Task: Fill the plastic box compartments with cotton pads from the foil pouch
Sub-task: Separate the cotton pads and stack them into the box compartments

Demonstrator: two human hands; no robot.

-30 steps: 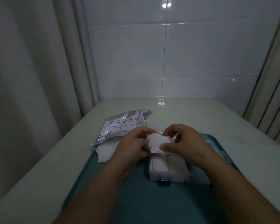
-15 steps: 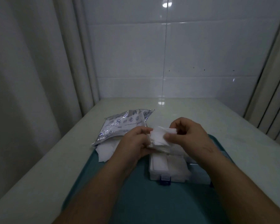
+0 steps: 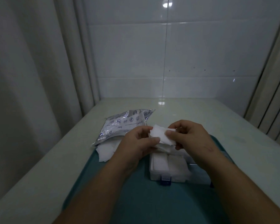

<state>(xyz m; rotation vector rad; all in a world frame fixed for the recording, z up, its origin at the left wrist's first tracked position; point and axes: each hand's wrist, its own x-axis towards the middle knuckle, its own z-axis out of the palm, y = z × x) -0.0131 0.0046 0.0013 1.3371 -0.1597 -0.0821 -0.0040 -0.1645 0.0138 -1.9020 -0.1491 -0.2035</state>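
Note:
A clear plastic box (image 3: 168,176) with a blue latch sits on a teal tray (image 3: 136,199); its two visible near compartments hold white cotton pads. Above the box's far part, my left hand (image 3: 136,146) and my right hand (image 3: 189,136) both pinch a small stack of white cotton pads (image 3: 160,135), thumbs on top. The silver foil pouch (image 3: 121,125) lies flat to the left behind my left hand. Loose cotton pads (image 3: 106,151) spill from under its near edge onto the tray's corner. My hands hide the box's far compartments.
The tray rests on a pale tabletop (image 3: 200,113) that runs back to a white tiled wall (image 3: 168,54). A curtain (image 3: 31,78) hangs along the left side, and vertical slats (image 3: 275,102) stand at the right.
Both hands have lifted the pad stack slightly higher above the box. My right thumb and fingers have shifted on the top pad, which now lies flatter and more spread out.

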